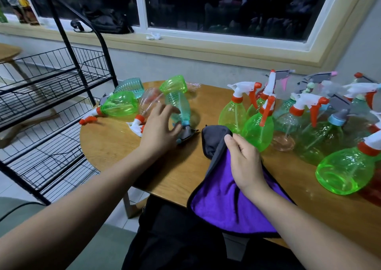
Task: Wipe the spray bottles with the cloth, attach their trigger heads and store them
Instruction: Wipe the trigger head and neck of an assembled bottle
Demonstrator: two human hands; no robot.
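Two bare arms reach over a round wooden table [115, 146].

Five spray bottles lie on their sides between the table's ten and twelve o'clock.
- A green bottle [119, 106] has its long axis running from three to nine o'clock. Its red-and-white trigger head [88, 120] points to about eight o'clock, near the table edge.
- A clear bottle [149, 101] lies just beside it, its head toward seven o'clock.
- A teal bottle [182, 106] with a blue collar and a grey head lies roughly along the twelve-to-six line, its head toward five o'clock.
- Behind these lie a second green one [173, 85] and a ribbed teal one [131, 85]. Which way their heads point cannot be told.

The left hand [159, 130] is wide open with its fingers spread over the clear bottle and the teal bottle. Blur hides whether it touches them.

The right hand [245, 162], near the table's six o'clock, grips a cloth [224, 199]. The cloth is purple on one face and grey on the other, with a dark border, and it drapes over the near table edge.

From one to four o'clock stands a crowd of upright bottles [257, 131] in green, teal and clear, all with heads fitted. There are more than eight, but they overlap too much for an exact count.

A black wire rack [82, 78] stands at nine o'clock, just beside the table. A dark bag [109, 23] sits on the window sill [185, 49] at eleven o'clock.
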